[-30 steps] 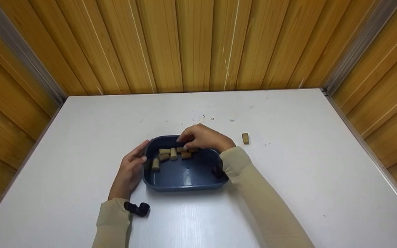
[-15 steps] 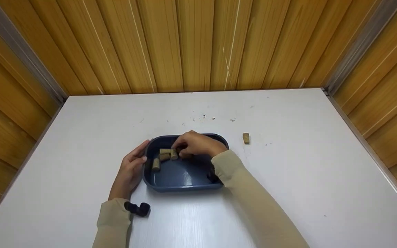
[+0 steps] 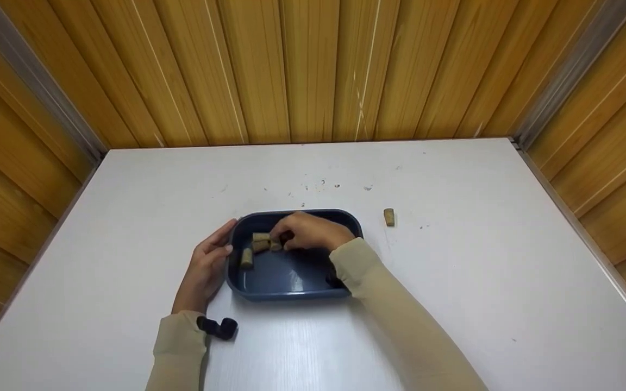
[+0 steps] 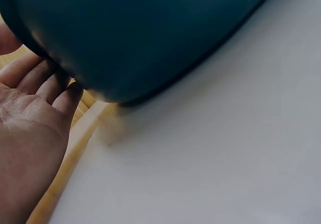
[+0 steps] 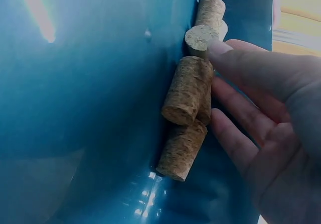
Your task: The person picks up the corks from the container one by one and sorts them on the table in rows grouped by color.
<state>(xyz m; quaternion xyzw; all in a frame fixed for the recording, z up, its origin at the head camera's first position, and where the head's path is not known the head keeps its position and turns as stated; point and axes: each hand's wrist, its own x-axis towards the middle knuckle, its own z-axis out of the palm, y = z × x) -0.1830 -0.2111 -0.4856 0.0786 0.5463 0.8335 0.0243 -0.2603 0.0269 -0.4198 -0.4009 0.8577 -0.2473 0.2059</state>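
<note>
A dark blue plastic tub (image 3: 293, 296) rests on the white table, with several corks along its back and left side. My left hand (image 3: 207, 266) holds the tub's left end, its thumb at the rim and its fingers along the outer wall. My right hand (image 3: 313, 231) reaches over the tub and pinches a cork (image 5: 197, 37) whose round end shows beside the thumb. Two darker brown corks (image 5: 184, 91) lie close by in the right wrist view, hidden behind the hand in the head view. Another cork (image 3: 246, 259) stands apart near the tub's left wall.
One loose cork (image 3: 389, 217) is on the table (image 3: 481, 244) to the right of the tub. Small dark marks dot the tabletop behind it. Wood-patterned panels (image 3: 313, 70) rise at the back and both sides.
My right hand has moved left and lower inside the tub, from the brown corks to a paler one, covering the brown ones in the head view. My left hand keeps its place.
</note>
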